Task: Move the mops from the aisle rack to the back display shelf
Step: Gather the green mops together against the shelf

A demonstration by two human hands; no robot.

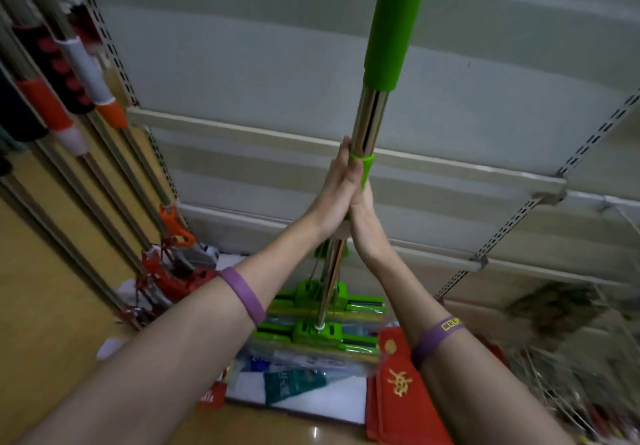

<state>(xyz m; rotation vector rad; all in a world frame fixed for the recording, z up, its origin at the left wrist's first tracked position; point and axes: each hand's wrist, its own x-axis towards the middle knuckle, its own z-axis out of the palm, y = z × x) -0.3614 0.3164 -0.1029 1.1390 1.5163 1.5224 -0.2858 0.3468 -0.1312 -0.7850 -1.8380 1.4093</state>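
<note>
A green mop stands upright against the grey back display shelf (263,133). Its chrome pole (369,115) rises to a long green grip (394,22) at the top of the view. My left hand (337,188) and my right hand (363,226) press flat on the pole from either side, fingers straight, around a green collar (365,164). Below them, two green mop heads (325,301) sit one in front of the other at the foot of the shelf, on wrapped goods. Whether a second pole is held too is unclear.
Other mops with orange and white handles (104,105) lean in a row at the left, their red heads (166,278) low down. Red packets (398,385) lie at the lower right, and blurred brooms (554,306) stand further right. A wood-toned floor (52,306) shows at the left.
</note>
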